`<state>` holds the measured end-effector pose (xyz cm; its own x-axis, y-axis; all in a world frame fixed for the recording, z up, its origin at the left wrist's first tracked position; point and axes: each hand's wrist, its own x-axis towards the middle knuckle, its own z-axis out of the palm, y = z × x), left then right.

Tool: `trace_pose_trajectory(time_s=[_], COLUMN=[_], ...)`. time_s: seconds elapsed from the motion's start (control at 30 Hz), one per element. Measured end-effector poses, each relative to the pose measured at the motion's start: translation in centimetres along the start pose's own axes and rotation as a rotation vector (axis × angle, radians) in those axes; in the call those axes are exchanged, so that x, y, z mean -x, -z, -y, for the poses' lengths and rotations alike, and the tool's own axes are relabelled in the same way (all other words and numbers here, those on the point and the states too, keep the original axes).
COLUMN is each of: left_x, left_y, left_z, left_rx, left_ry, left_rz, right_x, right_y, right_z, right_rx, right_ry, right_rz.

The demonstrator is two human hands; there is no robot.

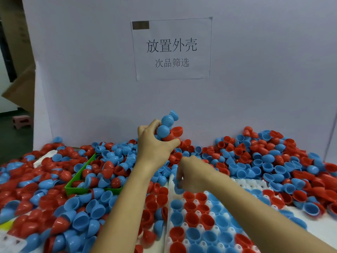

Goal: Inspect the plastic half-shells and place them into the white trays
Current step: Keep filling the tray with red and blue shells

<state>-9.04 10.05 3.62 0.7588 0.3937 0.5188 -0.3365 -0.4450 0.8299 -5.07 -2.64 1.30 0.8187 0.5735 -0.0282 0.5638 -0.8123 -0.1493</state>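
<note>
Hundreds of red and blue half-shells (264,157) heaped across the desk (299,212), banked against a white backboard (91,79) with a printed paper notice (171,49).

Left hand (155,143) raised above the pile, fingers curled round a mixed clutch of shells (166,128), blue domes on top, red cups beside. Grip looks full; topmost blue shell sits proud of the fingers.

Right hand (191,175) low at the far left corner of the white tray (251,185), fingertips pinching a blue shell (178,189) at the tray edge. Motion blur on this hand, so the exact seat is unclear.

Tray: near rows already filled, red and blue cups open side up, one per pocket. Far rows show bare white pockets, partly buried by spill from the heap.

Green bin (73,185) left of centre holds more shells, possibly rejects; cannot confirm.

Judgement on the step: placing one shell while the other hand feeds stock. To do it well, seat the shell rim-up and square in its pocket, matching its neighbours. Turn each piece to check rim and dome before it goes down. Keep the left clutch small enough that nothing drops onto filled pockets. Sweep stray shells off the far rows before filling them.
</note>
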Motion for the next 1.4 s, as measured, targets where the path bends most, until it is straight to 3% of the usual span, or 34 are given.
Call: trace_pose_trajectory(time_s=[0.37,0.47,0.63,0.8,0.9,1.1,1.4], left_x=[0.5,0.7,1.3,2.4,3.0,3.3,3.3], left_y=[-0.4,-0.6,-1.5,-3.4,-4.0,-4.0,-3.9], left_z=[0.1,0.0,-0.9,-2.0,-2.6,-2.9,-2.8], left_rx=[-0.021,0.027,0.091,-0.008,-0.116,-0.161,-0.174], left_ry=[0.035,0.058,0.041,-0.182,-0.315,-0.405,-0.442], left_rz=[0.062,0.115,0.242,0.333,0.422,0.486,0.522], right_x=[0.9,2.7,6.0,8.2,9.2,10.7,10.8], right_y=[-1.0,0.7,3.7,6.6,7.2,8.0,7.8], right_z=[0.0,-1.4,-4.5,-6.1,-6.7,-8.2,-8.5], right_rx=[-0.073,-0.224,-0.385,-0.654,-0.735,-0.591,-0.615], right_ry=[0.008,0.054,-0.031,-0.063,0.021,0.06,0.116], right_rz=[0.038,-0.103,-0.325,-0.613,-0.706,-0.54,-0.382])
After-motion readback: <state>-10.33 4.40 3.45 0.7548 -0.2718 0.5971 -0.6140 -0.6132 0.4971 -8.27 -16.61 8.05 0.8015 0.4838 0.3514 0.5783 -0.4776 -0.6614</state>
